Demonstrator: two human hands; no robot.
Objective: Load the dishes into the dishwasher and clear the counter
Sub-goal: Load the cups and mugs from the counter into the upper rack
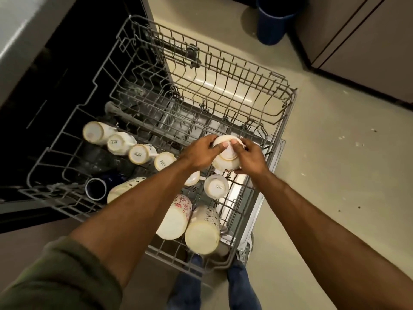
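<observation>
The dishwasher's grey wire rack is pulled out below me. Over its middle, both hands hold white bowls stacked upside down. My left hand grips the stack from the left, thumb on a base ring. My right hand grips it from the right, fingers curled over the top bowl's rim. A row of white cups lies upside down along the left side. Another white cup sits just below the bowls. Large white mugs with floral print lie at the rack's near end, beside a dark blue mug.
The dark dishwasher cavity is at the left, under a pale counter edge. The far half of the rack holds nothing. A blue bin stands on the beige floor beside cabinet doors. My feet show under the rack.
</observation>
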